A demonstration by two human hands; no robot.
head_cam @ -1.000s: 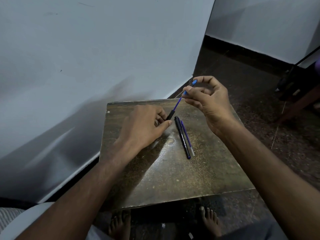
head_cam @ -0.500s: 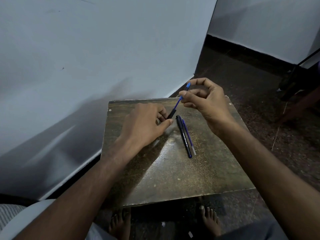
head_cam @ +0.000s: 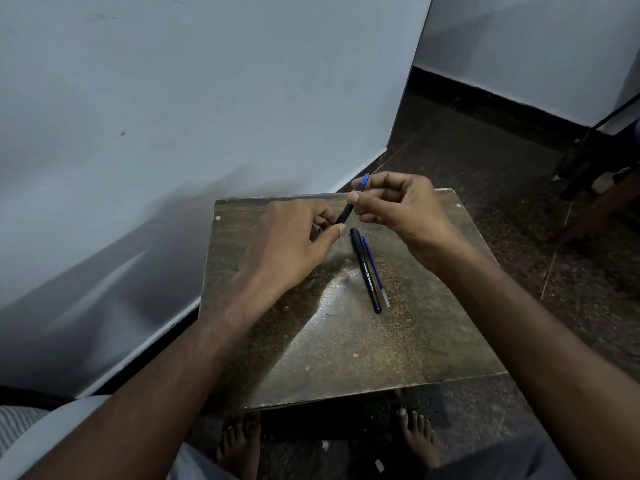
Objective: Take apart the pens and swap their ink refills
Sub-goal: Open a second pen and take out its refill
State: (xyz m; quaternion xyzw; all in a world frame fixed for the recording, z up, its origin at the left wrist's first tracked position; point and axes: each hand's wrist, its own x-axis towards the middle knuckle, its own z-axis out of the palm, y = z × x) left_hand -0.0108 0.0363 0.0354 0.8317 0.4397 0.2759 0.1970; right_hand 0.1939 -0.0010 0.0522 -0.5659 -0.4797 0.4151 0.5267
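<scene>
My left hand (head_cam: 294, 244) grips a dark pen barrel (head_cam: 345, 213) above the far part of the small brown table (head_cam: 346, 358). My right hand (head_cam: 405, 209) pinches a blue ink refill (head_cam: 363, 181) whose lower part goes into the barrel's open end; only its blue top end shows above my fingers. A second black pen barrel (head_cam: 365, 271) lies on the table just right of my left thumb. A loose refill (head_cam: 375, 271), blue with a clear end, lies along the right side of that second barrel.
A pale wall runs along the left and meets the table's far left side. Dark speckled floor surrounds the table. My bare feet (head_cam: 239, 441) show under the near edge. A dark stand and wooden leg (head_cam: 595, 188) are at the far right.
My right hand has moved down toward my left hand, and the blue refill has slid deeper into the held barrel, so less of it shows. The pen and refill on the table have not moved.
</scene>
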